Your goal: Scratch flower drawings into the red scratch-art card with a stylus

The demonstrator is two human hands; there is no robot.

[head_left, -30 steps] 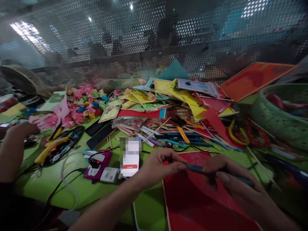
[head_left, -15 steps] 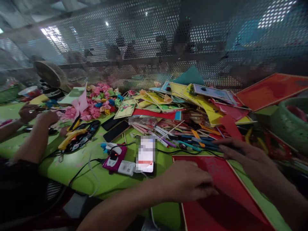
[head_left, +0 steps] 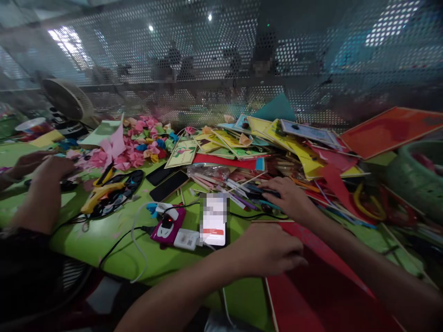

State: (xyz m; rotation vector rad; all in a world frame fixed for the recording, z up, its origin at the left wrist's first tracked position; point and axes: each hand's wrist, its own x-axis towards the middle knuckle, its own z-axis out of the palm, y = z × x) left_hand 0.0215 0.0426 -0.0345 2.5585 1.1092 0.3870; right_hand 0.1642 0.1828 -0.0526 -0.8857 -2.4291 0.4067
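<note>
My left hand (head_left: pixel 275 251) hangs over the red framed board (head_left: pixel 311 295), its fingers curled in; anything inside them is hidden. My right hand (head_left: pixel 289 196) reaches across the board's far end into the heap of pens and sticks. Its fingers and thumb close around dark pens (head_left: pixel 273 192), partly covered by the hand. White-and-purple markers (head_left: pixel 238 186) lie just left of its fingertips. A phone with a lit screen (head_left: pixel 213 221) rests left of my hands, beside a purple power strip (head_left: pixel 168 226) with plugs in it.
Behind the pens rises a pile of coloured framed cards (head_left: pixel 256 138). Pink paper flowers (head_left: pixel 133 147) fill the left back. A co-worker's hands (head_left: pixel 51 168) work at far left near a fan (head_left: pixel 67 101). A green basket (head_left: pixel 418 170) stands at right. Cables cross the green table (head_left: pixel 117 249).
My right hand has swept left from the right side of the pens, along with dark pens. My left hand stays almost where it was. The view has shifted slightly.
</note>
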